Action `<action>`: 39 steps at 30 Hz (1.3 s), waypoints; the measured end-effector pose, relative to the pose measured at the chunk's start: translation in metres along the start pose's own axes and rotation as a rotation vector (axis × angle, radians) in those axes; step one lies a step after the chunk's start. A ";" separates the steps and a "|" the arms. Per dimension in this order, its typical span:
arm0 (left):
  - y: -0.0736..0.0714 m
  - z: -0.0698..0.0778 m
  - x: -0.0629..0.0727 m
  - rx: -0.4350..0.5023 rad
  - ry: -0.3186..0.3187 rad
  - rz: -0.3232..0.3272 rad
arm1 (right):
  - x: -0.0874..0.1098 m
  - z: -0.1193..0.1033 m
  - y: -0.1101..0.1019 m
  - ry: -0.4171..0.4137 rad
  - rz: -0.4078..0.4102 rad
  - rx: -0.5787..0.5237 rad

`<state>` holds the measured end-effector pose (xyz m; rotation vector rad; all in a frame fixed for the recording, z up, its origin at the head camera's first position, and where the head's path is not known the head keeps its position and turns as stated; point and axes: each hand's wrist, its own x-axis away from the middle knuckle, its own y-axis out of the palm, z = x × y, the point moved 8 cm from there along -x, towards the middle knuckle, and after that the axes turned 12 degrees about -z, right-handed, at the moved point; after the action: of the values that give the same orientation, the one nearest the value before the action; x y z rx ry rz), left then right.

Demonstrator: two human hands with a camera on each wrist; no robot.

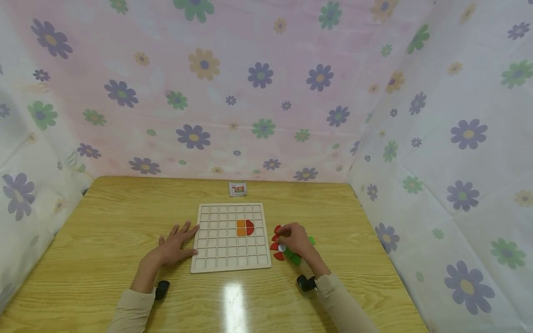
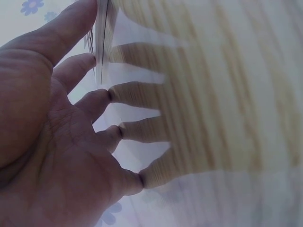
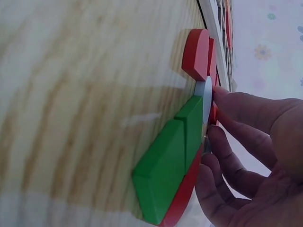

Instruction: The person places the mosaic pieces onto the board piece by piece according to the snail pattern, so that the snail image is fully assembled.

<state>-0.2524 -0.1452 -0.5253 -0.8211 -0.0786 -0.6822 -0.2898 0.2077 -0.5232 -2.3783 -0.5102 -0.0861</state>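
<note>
At the grid board's (image 1: 220, 252) left edge, the left hand (image 1: 171, 249) spreads its fingers, presumably steadying it; off the right edge, the right hand (image 1: 295, 238) bends over loose pieces (image 1: 279, 256), whether gripping 1, unclear.

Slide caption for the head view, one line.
Left hand at the edge of a grid board bearing orange and red pieces; right hand at loose red and green pieces.

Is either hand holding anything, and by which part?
The left hand holds nothing; its spread fingers are at the edge of the grid board. Whether the right hand, by the red pieces, pinches one cannot be told.
</note>
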 end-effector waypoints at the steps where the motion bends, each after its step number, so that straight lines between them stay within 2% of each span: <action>1: 0.000 0.000 0.000 0.008 -0.002 0.000 | 0.000 0.000 0.000 -0.004 0.001 0.010; 15: 0.000 -0.004 -0.003 -0.002 0.009 0.009 | -0.001 0.000 -0.002 0.011 -0.009 0.026; 23: 0.001 -0.005 -0.002 -0.006 0.006 0.006 | -0.003 0.000 -0.001 0.034 0.003 0.088; 39: 0.000 -0.001 -0.001 0.002 0.005 -0.001 | 0.001 0.000 0.000 0.025 0.017 0.048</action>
<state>-0.2532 -0.1454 -0.5264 -0.8170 -0.0751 -0.6851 -0.2883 0.2081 -0.5232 -2.3315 -0.4753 -0.0945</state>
